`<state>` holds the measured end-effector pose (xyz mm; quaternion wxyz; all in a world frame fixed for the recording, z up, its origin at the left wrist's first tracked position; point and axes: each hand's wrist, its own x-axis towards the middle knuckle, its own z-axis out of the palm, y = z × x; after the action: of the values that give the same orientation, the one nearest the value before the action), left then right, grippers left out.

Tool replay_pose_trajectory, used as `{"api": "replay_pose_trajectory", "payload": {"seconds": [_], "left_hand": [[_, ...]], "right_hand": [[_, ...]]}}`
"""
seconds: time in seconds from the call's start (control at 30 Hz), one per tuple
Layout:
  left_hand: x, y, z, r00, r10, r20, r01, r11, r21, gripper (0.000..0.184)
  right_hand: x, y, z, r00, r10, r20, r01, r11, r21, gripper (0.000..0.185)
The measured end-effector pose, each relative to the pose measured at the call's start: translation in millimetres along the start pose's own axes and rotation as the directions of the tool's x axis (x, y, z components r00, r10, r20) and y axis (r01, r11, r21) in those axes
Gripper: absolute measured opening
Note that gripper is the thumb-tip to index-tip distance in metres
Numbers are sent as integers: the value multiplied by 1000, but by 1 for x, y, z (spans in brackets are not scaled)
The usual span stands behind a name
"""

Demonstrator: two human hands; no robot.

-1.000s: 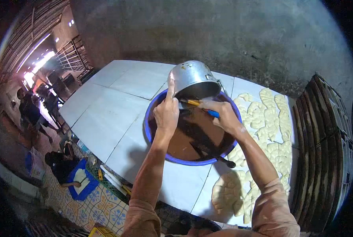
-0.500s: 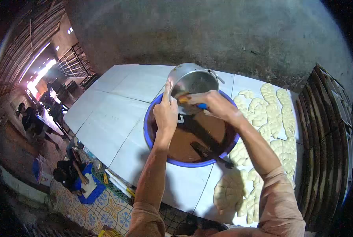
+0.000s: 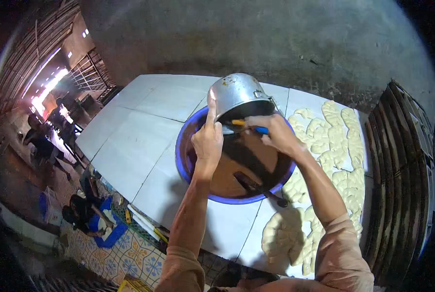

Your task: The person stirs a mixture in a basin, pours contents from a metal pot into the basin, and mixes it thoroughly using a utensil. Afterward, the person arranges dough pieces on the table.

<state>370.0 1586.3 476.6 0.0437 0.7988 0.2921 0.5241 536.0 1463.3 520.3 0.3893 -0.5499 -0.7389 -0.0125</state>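
Note:
A dented silver metal pot (image 3: pixel 239 92) is tipped over the blue basin (image 3: pixel 179 163), its mouth facing down toward me. My left hand (image 3: pixel 208 141) grips the pot's left side, fingers stretched up along its wall. Closed around a blue-and-yellow handled tool (image 3: pixel 261 130), my right hand (image 3: pixel 274 135) is at the pot's mouth; the tool's working end is hidden. Brown liquid (image 3: pixel 227 173) fills the lower part of the basin. A dark-handled utensil (image 3: pixel 274 198) leans in it, its handle over the front right rim.
Braided pieces of pale dough (image 3: pixel 332 146) cover the right side of the white tiled table (image 3: pixel 129 126). Dark stacked trays (image 3: pixel 397 170) stand beyond its right edge. At lower left, a person (image 3: pixel 83 214) works over a blue sheet on the floor. More people are farther back.
The pot has tipped further over, so its outer bottom now shows and its inside is mostly hidden. My right hand has shifted slightly right with the tool.

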Motion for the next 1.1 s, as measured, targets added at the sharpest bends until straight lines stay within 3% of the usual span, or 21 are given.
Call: {"api": "replay_pose_trajectory", "payload": {"seconds": [0.1,0.2,0.23,0.33,0.47,0.6,0.63,0.77,0.87,0.9,1.03,1.1], "left_hand": [[-1,0,-4,999,-49,14,49,999,-23,57],[0,-2,-2,998,-41,-38,39,997,-70,57],[-1,-2,-1,998,-23,-59,21,999,-46,57],[1,5,-3,998,6,-59,-10,998,-60,57],[1,1,0,997,26,-72,-26,1000,-3,58],[-2,-8,0,999,-41,-31,41,999,9,55],[-1,-8,1,997,-80,-4,80,997,21,54],[-1,-2,-1,985,-128,112,121,991,61,58],[-1,3,-2,980,-119,156,113,992,47,59],[1,6,-1,967,-163,195,147,985,91,58],[4,8,-9,967,-203,151,200,979,34,54],[2,4,-13,975,-168,149,165,986,28,55]], "right_hand": [[-12,-12,-11,995,32,90,-34,999,20,42],[-16,-14,-8,998,-21,-56,16,996,-85,49],[-15,-10,-4,995,22,-99,-34,993,-116,54],[-6,-7,3,995,-18,-94,10,996,-88,48],[-21,-18,7,998,-40,47,45,992,-115,48],[-44,-17,2,998,-16,59,18,999,-32,47],[-44,-21,-1,999,30,32,-31,999,35,48],[-24,-18,2,958,61,-281,-83,994,-67,47],[3,4,15,924,-19,-382,-14,997,-82,48],[8,4,17,933,-41,-356,3,994,-106,47],[22,-2,14,977,-213,1,212,973,-97,42],[16,-8,6,975,-67,211,87,993,-84,45]]}}
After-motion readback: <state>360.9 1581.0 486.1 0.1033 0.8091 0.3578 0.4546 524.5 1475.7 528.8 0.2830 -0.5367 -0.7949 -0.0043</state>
